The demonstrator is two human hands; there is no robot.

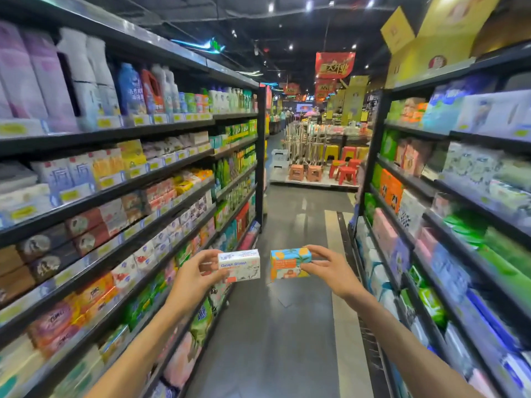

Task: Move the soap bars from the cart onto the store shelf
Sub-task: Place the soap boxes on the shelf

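Two boxed soap bars are up in the air over the aisle floor [287,326], one per hand, neither on a shelf yet. The left hand [191,278] pinches the white soap box [240,265] by its left end, thumb low, fingers [208,255] curled over the top edge. The right hand [333,272] pinches the orange-and-blue soap box [290,262] by its right end, fingers clamped over the top and thumb on the lower edge. The boxes sit just beside each other, not touching, both roughly level with the long face toward the camera.

Handling, as a judgement: small printed cartons, likely light for their size but dense inside, stiff enough that an end pinch holds them flat with no sag. Card looks smooth or glossy, so a fingertip pinch could slip if the wrist twists fast. Corners would dent if pushed hard against a shelf lip. A better hold for placing is across the short ends or top and bottom faces, leaving the back face free to slide in.

The left store shelf [138,214] carries similar small boxes in its middle rows and is probably the target; the exact slot cannot be told. No cart is clearly visible, only a dark wire edge low on the right.
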